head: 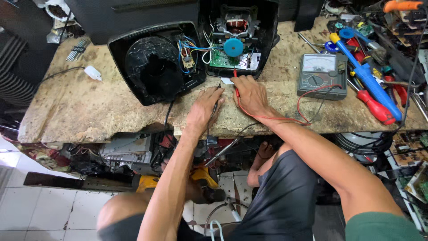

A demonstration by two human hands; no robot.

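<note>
Right hand (250, 94) pinching a thin red probe (235, 76) at the opened black appliance's green circuit board (221, 59), left hand (206, 108) at nine o'clock, fingers (218, 91) pressed together around a black probe (215, 107) on the worn stone-topped desk (89, 107)

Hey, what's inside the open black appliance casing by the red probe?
Inside the casing: a copper-wound motor, a blue disc, a green circuit board. Parts beneath the board are hidden.

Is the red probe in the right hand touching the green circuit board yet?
Cannot tell. In the head view the right hand holds the red probe with its tip at the green circuit board edge, too small to confirm contact.
</note>
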